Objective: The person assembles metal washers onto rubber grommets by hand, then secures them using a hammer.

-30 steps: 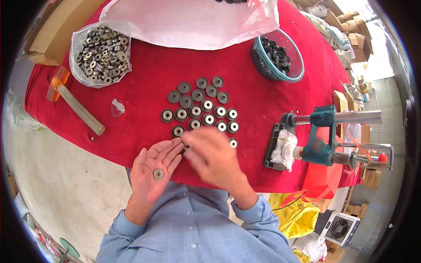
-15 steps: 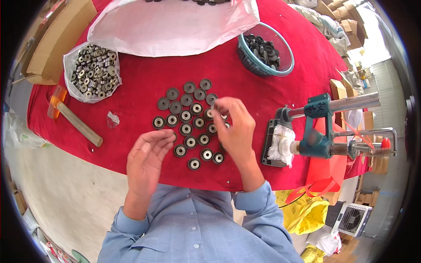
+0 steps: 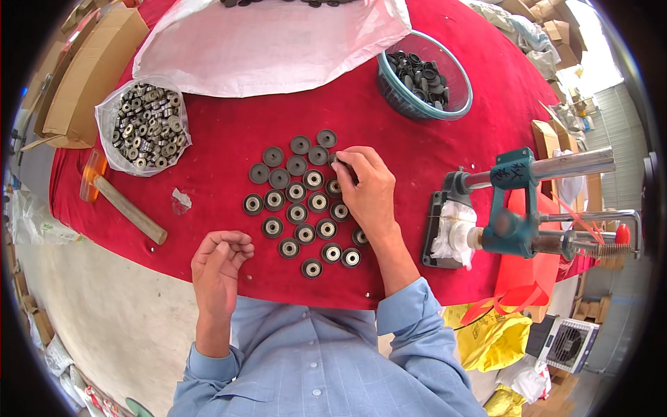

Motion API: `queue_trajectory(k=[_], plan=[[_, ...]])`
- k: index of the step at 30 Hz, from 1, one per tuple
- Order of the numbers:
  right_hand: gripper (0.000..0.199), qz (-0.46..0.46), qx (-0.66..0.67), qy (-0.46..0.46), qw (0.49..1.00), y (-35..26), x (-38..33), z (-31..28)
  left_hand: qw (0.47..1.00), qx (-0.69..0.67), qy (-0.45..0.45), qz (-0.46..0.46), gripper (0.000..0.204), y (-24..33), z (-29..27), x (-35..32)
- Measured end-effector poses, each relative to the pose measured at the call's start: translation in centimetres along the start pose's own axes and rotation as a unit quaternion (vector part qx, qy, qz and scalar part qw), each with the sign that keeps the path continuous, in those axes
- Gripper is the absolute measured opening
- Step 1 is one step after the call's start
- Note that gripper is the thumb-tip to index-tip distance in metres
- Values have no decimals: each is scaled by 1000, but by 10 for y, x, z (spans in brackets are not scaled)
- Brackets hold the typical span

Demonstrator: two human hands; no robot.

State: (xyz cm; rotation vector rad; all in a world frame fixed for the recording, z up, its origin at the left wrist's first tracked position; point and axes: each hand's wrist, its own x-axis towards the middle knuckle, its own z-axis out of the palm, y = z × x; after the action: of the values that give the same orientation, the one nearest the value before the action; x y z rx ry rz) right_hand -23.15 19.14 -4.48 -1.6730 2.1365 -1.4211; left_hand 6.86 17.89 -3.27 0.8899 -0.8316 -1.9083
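My right hand has moved up from the near rows to the top of the grid on the red cloth, fingertips pinching a dark disc beside the upper discs. Left hand hangs back, loosely curled, no bearing showing now. The row of fitted bearings keeps filling.

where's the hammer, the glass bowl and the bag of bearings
hammer [image 3: 128,206], head view, middle of its wooden handle
glass bowl [image 3: 464,97], head view, its right rim
bag of bearings [image 3: 142,125], head view, the heap inside the clear bag

Head camera looks steeply down — apparently close — over the red table.
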Motion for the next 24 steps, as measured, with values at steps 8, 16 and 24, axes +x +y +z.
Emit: queue_trajectory(k=[8,16,24], plan=[[23,-54,-75,-31,995,-6,-1,-2,1000,0,5,-2,22,2,-3,1],[61,-85,-263,-72,958,-18,-22,-16,991,132,3,37,23,39,6,23],[58,-67,-282,-51,956,-24,-31,-6,750,603,107,251,38,119,-24,146]])
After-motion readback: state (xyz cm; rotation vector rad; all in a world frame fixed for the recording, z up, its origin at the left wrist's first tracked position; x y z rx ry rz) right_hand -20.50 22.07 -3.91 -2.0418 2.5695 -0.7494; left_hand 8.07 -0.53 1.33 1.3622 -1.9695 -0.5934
